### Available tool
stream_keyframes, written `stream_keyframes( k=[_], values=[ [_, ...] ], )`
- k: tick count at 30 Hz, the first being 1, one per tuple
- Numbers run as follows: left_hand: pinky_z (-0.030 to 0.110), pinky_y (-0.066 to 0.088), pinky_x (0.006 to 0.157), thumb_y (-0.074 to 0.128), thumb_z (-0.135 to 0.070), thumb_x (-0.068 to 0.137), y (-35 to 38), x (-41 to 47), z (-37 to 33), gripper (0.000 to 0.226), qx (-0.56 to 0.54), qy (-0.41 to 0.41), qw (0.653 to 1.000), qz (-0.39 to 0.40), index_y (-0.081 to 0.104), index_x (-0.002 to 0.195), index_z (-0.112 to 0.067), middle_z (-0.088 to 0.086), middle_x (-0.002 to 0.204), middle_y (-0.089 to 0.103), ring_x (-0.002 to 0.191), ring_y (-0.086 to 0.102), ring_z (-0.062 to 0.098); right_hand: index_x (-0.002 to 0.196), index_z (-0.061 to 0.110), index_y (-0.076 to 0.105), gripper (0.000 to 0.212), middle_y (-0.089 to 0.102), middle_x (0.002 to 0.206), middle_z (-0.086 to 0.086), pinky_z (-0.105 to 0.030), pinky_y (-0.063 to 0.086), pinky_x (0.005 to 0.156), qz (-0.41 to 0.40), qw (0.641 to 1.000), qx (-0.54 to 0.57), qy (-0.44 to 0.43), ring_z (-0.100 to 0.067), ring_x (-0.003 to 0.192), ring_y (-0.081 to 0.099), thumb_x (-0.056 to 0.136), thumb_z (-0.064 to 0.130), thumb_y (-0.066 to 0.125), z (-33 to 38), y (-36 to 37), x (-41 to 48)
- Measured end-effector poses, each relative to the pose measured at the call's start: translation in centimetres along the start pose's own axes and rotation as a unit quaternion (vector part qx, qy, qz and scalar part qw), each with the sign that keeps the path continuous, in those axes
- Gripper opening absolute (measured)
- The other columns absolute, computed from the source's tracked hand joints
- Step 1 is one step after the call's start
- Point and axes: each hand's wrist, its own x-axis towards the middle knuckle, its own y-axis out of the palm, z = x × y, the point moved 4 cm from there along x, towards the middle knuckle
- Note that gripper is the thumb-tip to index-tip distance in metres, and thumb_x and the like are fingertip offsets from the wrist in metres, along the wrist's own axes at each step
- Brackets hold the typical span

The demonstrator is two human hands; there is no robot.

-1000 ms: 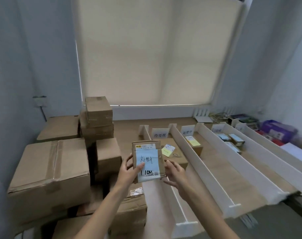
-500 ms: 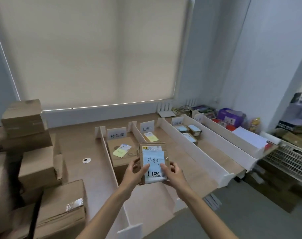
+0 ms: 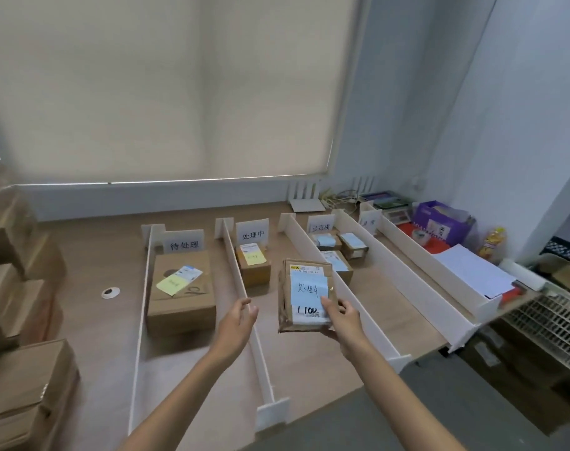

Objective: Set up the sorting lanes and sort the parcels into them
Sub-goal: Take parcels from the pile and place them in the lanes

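In the head view, your right hand (image 3: 343, 320) held the parcel (image 3: 304, 294) at centre frame. Your thumb pressed on its blue label and the other fingers curled under its lower right corner. The parcel hung over the second lane (image 3: 296, 359), whose far end already held a small box (image 3: 253, 270) with a yellow note under a sign (image 3: 253, 235).

Your left hand (image 3: 236, 323) was empty, just left of the parcel and apart from it. Its fingers were loosely straight and close together, over the white divider (image 3: 234, 255).

Left of that divider, a large box (image 3: 181, 288) filled the first lane's far half. To the right of centre, three little parcels (image 3: 338, 255) sat in the third lane. A paper stack (image 3: 472, 271) lay at the right, with a purple bag (image 3: 439, 222) above it. Brown cartons (image 3: 17, 288) were piled along the left edge.
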Motion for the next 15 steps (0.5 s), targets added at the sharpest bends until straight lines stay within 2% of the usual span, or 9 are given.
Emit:
stream_keyframes(
  k=[6,11,15],
  values=[
    [0.037,0.040,0.104,0.047,-0.030,0.096,2.4,8.6,1.0,0.040,0.060,0.008,0.998,-0.035,0.043,0.134,-0.018,0.004,0.138,0.047,0.128,0.044,0.019,0.121,0.004,0.053,0.039,0.068,0.092,-0.008,-0.030,0.053,0.051,0.005,0.998,0.027,0.064,-0.017,0.075,0.065,0.088,0.022,0.066,0.6,0.1,10.3],
    [0.032,0.039,0.102,0.049,-0.023,0.096,4.2,15.6,1.6,0.036,0.082,-0.009,0.996,-0.035,0.046,0.132,-0.017,0.004,0.135,0.049,0.125,0.046,0.018,0.111,0.004,0.055,0.033,0.066,0.088,-0.012,-0.044,0.058,0.051,0.011,0.990,0.066,0.120,-0.027,0.081,0.064,0.085,0.017,0.070,1.8,0.8,18.6],
    [0.031,0.037,0.102,0.049,-0.020,0.095,4.7,20.7,1.7,0.034,0.112,-0.010,0.992,-0.050,0.048,0.129,-0.015,0.004,0.133,0.051,0.123,0.046,0.018,0.107,0.006,0.052,0.031,0.064,0.089,-0.011,-0.050,0.057,0.069,0.008,0.991,0.045,0.128,-0.030,0.092,0.062,0.084,0.014,0.070,2.5,1.5,24.9]
  ],
)
